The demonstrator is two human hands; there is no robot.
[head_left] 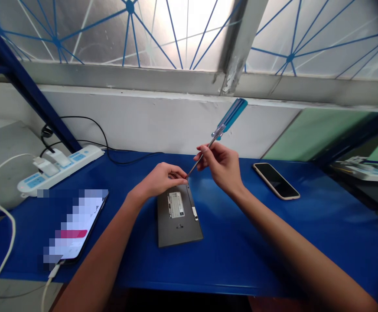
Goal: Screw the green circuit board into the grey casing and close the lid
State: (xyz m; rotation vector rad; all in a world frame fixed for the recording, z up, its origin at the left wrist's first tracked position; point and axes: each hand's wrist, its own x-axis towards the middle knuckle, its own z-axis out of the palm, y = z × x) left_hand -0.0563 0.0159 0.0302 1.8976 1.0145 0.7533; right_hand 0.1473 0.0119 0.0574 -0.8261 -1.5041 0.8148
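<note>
A flat dark grey device (178,219) with a white label lies on the blue table (241,251) in front of me. My left hand (161,178) rests curled on its far edge, fingers pinched near the screwdriver's tip. My right hand (221,167) is closed on the metal shaft of a screwdriver (223,123) with a clear blue handle. The screwdriver tilts up to the right, its tip down at the device's far right corner.
A phone (75,227) with a lit screen lies at the left, a white cable plugged into it. A second phone (276,180) with a dark screen lies at the right. A white power strip (59,167) with plugs sits at the back left by the wall.
</note>
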